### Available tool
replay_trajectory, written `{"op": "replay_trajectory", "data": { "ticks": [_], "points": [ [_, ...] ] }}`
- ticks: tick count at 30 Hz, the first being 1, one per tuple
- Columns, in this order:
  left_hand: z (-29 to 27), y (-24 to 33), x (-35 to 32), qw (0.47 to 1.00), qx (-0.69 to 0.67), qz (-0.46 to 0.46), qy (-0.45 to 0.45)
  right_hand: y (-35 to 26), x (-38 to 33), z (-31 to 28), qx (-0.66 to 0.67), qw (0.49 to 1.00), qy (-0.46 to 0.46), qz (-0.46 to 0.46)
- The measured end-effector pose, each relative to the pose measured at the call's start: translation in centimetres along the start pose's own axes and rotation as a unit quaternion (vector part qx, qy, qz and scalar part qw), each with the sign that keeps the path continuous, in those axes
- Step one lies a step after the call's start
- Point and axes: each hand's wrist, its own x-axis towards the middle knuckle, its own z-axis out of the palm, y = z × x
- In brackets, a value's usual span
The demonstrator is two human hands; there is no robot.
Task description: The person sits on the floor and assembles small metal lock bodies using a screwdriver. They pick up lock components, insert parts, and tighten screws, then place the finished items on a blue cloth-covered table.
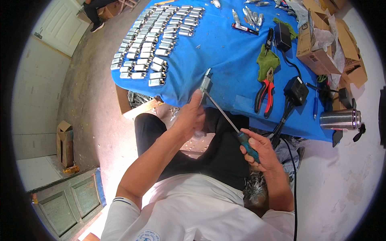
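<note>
Just over the near edge of the blue-covered table, my left hand [191, 116] closes on a small silver metal part [205, 83], its thumb against the lower end. A thin tip sticks up from the part's top. My right hand [261, 150] grips the teal handle of a screwdriver [223, 113]. The long shaft slants up to the left and its tip meets the silver part near my left thumb. Whether it sits in a screw is too small to tell. To the right lie red-and-black pliers [265, 95], apart from both hands.
Rows of silver metal units [149, 40] cover the table's far left. A green cloth [267, 63], black adapters [296, 90] with cables and a steel flask [340, 119] lie at right. An open carton [319, 60] stands at far right. Another person's leg [93, 14] shows at top left.
</note>
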Motion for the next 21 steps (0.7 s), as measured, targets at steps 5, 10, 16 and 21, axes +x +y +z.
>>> {"op": "replay_trajectory", "data": {
  "ticks": [5,10,16,21],
  "points": [
    [-0.1,0.0,0.0,1.0,0.001,-0.003,0.008,0.9,0.1,0.3,-0.252,0.956,0.039,-0.143],
    [-0.2,0.0,-0.1,1.0,0.001,0.001,-0.002,0.3,0.0,0.4,-0.236,0.963,0.029,-0.124],
    [-0.4,0.1,0.0,1.0,-0.001,-0.001,-0.007,0.0,0.8,-0.2,-0.068,0.997,0.017,-0.016],
    [-0.7,-0.2,0.2,1.0,0.002,0.004,-0.011,1.1,0.5,0.7,-0.3,0.938,0.049,-0.164]
  ]
}}
